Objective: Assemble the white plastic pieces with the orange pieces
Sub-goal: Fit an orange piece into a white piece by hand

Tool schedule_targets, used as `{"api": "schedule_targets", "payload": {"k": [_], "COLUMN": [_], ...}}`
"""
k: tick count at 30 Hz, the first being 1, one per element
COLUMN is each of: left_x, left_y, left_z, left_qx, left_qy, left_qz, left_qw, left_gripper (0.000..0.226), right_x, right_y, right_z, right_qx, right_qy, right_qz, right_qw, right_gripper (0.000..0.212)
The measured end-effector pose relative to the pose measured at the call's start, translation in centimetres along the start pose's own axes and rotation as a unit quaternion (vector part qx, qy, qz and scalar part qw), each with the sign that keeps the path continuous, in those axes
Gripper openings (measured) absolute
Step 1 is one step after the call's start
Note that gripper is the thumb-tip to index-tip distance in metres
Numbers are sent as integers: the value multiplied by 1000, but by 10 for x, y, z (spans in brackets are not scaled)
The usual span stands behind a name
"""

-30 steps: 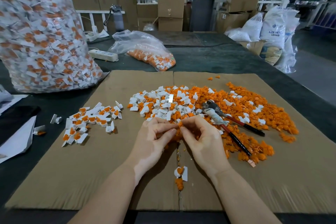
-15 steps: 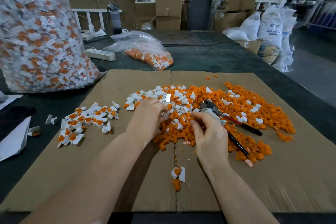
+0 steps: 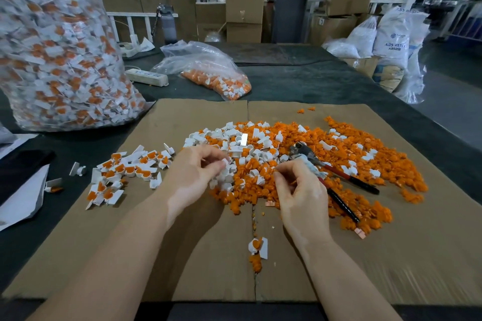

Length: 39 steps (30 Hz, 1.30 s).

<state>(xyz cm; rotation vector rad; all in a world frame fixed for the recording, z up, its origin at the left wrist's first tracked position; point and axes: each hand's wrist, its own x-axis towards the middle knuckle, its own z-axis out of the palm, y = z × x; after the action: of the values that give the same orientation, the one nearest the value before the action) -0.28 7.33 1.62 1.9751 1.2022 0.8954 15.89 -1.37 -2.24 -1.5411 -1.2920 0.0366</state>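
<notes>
A heap of loose orange pieces [image 3: 347,164] covers the middle and right of the cardboard sheet [image 3: 161,250], with loose white pieces [image 3: 234,139] mixed in on its left side. My left hand [image 3: 194,174] hovers at the heap's left edge and pinches a white piece [image 3: 224,163] between thumb and fingertips. My right hand [image 3: 300,187] is over the heap's near edge, its fingers curled and its thumb and forefinger pinching a small orange piece [image 3: 274,171]. Assembled white-and-orange parts [image 3: 125,169] lie in a pile on the left. One assembled part [image 3: 258,246] lies near me.
Red-and-black pliers [image 3: 336,177] lie on the orange heap right of my right hand. A big clear bag of assembled parts [image 3: 60,44] stands at back left, a smaller bag [image 3: 211,73] and a power strip [image 3: 147,77] behind the cardboard. Papers [image 3: 20,198] lie at left.
My hands came apart from working together near me and reached into the heap. My left hand picked up a white piece and my right hand an orange one.
</notes>
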Motion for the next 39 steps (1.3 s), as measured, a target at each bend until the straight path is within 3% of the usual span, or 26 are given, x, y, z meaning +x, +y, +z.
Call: {"api": "schedule_targets", "payload": {"k": [2,5,7,11,15,18,21,24,30,39], "left_x": [-5,-10,-14,-16,-15,-22,-27,-27,-29,-33], "left_y": [-4,-8,-7,-2,5,6,5,4,1,2], "left_z": [-10,-13,-5,18,40,55,61,60,57,59], "left_qx": [-42,-93,-59,-32,-131,-186,-213,-228,-256,-225], "left_qy": [-104,-276,-306,-215,-54,-1,29,43,46,42], "left_qz": [-28,-56,-46,-28,-67,-63,-59,-64,-70,-42], "left_qw": [993,955,949,976,988,981,975,970,963,973], "left_gripper": [13,7,5,5,5,5,17,11,7,11], "right_x": [0,0,-1,-1,-1,1,2,2,-3,-5], "right_y": [0,0,0,-1,-1,-2,-2,-1,-3,-6], "right_z": [0,0,0,-2,-2,-4,-5,-3,0,2], "right_qx": [-1,4,9,-4,15,73,97,71,-8,-86], "right_qy": [-2,-7,-11,-7,-10,-15,-17,-29,-60,-45], "right_qz": [-4,-2,2,-18,-2,40,60,62,0,-69], "right_qw": [1000,1000,1000,1000,1000,996,993,995,998,993], "right_gripper": [8,8,8,6,11,14,13,7,7,16]}}
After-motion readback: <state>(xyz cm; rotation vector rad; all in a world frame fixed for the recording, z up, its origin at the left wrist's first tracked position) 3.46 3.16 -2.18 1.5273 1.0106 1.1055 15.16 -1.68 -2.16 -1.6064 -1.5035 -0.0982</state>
